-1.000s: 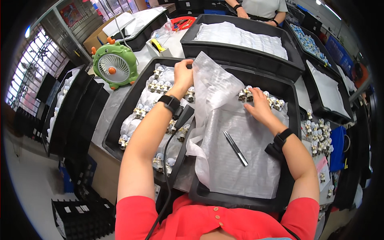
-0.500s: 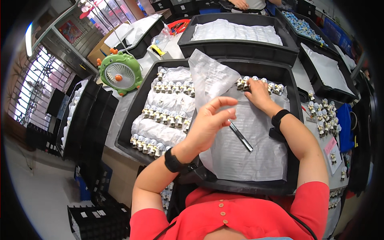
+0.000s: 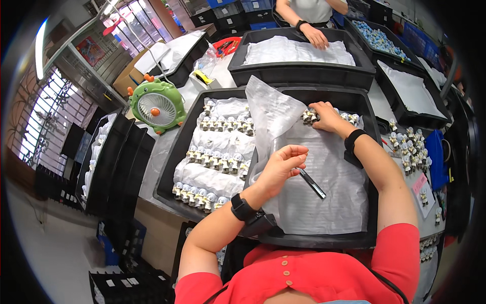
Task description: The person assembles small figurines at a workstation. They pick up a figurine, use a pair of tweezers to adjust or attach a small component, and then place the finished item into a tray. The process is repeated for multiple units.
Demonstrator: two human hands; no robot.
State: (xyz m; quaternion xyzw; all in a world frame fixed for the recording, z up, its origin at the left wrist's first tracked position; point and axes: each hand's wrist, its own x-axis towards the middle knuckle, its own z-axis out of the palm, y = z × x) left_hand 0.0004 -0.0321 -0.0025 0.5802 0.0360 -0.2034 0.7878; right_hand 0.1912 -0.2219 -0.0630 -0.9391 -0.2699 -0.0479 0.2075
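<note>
My right hand (image 3: 329,119) reaches to the far side of the black tray (image 3: 372,167), fingers and thumb closed around a small white and dark figurine (image 3: 310,117) in a row. More figurines (image 3: 350,118) of that row stand to its right. Nearer to me, my left hand (image 3: 281,169) hovers over the tray with loosely bent fingers and nothing visible in it. Beneath it lies a translucent white sheet (image 3: 329,213), with a slim dark and silver tool (image 3: 312,183) on top. A folded sheet flap (image 3: 273,109) rises at the tray's middle. Rows of figurines (image 3: 215,159) lie on white padding at left.
A green fan (image 3: 157,109) stands at the left behind the tray. Beyond is another black tray (image 3: 304,71) with a white lining, a co-worker's hand (image 3: 316,37) over it. Loose figurines (image 3: 411,149) are piled at right, near a blue container (image 3: 436,157).
My view has shifted a little. My left hand has lowered and its fingers have drawn closer together. My right hand has moved slightly left along the row. The co-worker's hand has come over the far tray.
</note>
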